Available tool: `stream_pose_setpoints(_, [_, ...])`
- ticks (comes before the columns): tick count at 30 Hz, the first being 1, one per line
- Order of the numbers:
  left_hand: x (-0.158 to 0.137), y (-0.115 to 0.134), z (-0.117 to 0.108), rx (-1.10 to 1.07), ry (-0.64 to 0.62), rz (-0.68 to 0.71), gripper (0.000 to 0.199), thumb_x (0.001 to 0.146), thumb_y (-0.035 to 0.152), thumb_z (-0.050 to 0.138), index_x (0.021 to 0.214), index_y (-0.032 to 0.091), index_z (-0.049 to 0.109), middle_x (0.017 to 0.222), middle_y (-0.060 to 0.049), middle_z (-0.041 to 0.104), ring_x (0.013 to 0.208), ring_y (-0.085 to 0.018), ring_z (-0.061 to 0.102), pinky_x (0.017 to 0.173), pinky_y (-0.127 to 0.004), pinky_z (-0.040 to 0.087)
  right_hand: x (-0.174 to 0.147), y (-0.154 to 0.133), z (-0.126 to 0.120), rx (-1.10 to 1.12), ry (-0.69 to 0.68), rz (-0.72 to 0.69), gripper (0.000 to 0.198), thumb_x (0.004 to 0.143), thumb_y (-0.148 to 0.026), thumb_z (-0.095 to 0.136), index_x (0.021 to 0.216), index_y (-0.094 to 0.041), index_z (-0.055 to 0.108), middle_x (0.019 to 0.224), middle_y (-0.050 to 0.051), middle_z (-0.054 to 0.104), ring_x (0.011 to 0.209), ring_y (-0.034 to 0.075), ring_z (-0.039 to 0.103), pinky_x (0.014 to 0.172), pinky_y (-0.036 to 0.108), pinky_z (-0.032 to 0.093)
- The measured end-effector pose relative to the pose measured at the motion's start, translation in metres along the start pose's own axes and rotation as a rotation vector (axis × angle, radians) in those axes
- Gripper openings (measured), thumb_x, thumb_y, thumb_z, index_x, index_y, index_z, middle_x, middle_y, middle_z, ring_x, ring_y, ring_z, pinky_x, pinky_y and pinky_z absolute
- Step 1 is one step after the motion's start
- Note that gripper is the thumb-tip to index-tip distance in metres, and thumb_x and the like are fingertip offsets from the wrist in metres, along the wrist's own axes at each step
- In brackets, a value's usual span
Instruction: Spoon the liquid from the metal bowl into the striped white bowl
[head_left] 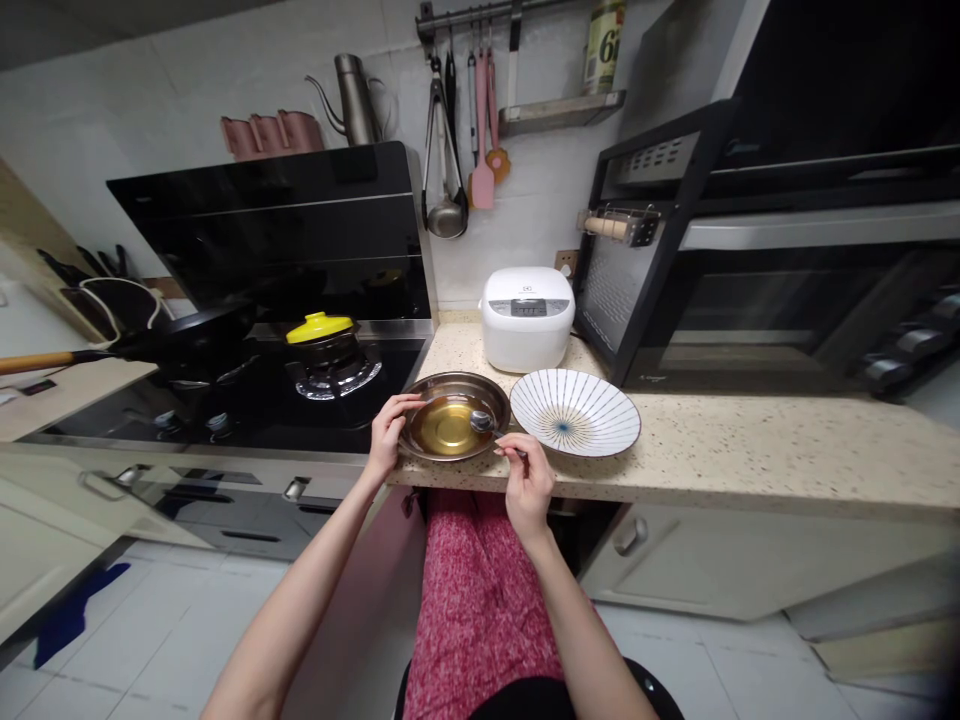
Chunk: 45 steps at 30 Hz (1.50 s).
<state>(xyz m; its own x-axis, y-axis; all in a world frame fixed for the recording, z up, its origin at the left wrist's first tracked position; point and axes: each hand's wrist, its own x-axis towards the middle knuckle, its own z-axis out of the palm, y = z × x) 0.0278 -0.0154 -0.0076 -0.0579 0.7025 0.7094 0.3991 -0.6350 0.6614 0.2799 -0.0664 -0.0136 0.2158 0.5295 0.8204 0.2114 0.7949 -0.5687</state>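
Observation:
A wide brownish bowl (424,446) with a golden, shiny bottom stands at the counter's front edge. My left hand (390,430) grips its left rim, thumb and fingers at the edge. In my right hand (528,482), at the bowl's right front, is a metal spoon (481,421), pinched between the fingers. The spoon's head is over the inside of the bowl, toward its right side; whether it touches what is in there I cannot tell. Just right of the bowl lies a white plate (600,410) with dark radiating lines and a blue centre.
Behind the plate stands a white rice cooker (526,320). A small pot with a yellow lid (319,327) sits on the gas stove to the left, near a wok (187,340) whose wooden handle points left. Ladle and spatulas (482,180) hang above; an oven (780,310) is at the right.

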Motion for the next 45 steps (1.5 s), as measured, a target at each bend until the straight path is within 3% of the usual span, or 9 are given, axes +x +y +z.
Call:
stream_pose_setpoints(21, [0.0,0.002,0.0,-0.015,0.007,-0.045,0.037,0.086,0.023,0.047,0.1,0.018,0.081,0.117,-0.011,0.073,0.115,-0.029,0.064,0.105,-0.045,0.048,0.001,0.004,0.01,0.007,-0.115,0.06,0.019,0.102,-0.021,0.05,0.091,-0.022,0.066,0.088,0.004,0.069,0.086,0.017,0.067,0.079,0.03,0.055])
stream_pose_setpoints(29, [0.0,0.002,-0.001,-0.004,-0.005,-0.037,0.037,0.088,0.024,0.046,0.1,0.019,0.08,0.116,-0.01,0.072,0.115,-0.029,0.064,0.105,-0.046,0.048,-0.003,0.007,0.011,0.042,-0.098,0.136,0.019,0.103,-0.024,0.049,0.094,-0.023,0.066,0.091,0.004,0.071,0.085,0.017,0.067,0.076,0.03,0.056])
stream_pose_setpoints(45, [0.0,0.001,-0.001,0.024,-0.006,-0.033,0.038,0.088,0.024,0.045,0.101,0.018,0.08,0.118,-0.011,0.072,0.115,-0.03,0.064,0.106,-0.047,0.049,-0.001,0.0,0.001,0.075,0.032,0.115,0.018,0.103,-0.024,0.05,0.094,-0.022,0.066,0.089,0.003,0.07,0.079,0.015,0.067,0.075,0.031,0.057])
